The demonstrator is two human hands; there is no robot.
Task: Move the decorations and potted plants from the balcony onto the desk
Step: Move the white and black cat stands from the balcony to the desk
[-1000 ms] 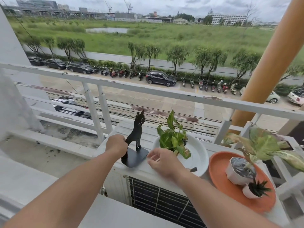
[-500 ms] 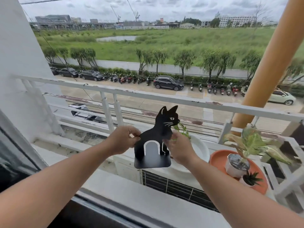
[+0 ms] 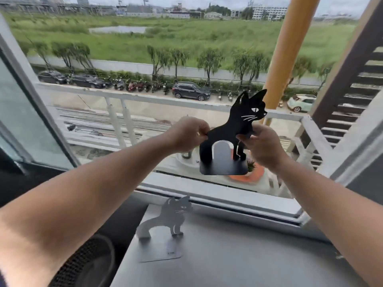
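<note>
A flat black metal cat figure on a square base hangs in the air above the window sill, facing right. My left hand pinches its rear edge and my right hand grips its chest and front leg. Below it, a grey cat figure of the same shape stands on the grey desk. Outside, behind the black cat's base, part of an orange saucer with a small spiky plant and a white dish show; the other plants are hidden.
The open window's sill runs between desk and balcony. A glass pane stands at the left, a slatted frame at the right. A white balcony railing and an orange pillar lie beyond. A black mesh object sits at the lower left.
Both hands lifted the black cat off the outdoor unit and carried it back toward the window. My view has pulled inside, so the desk and grey cat now show.
</note>
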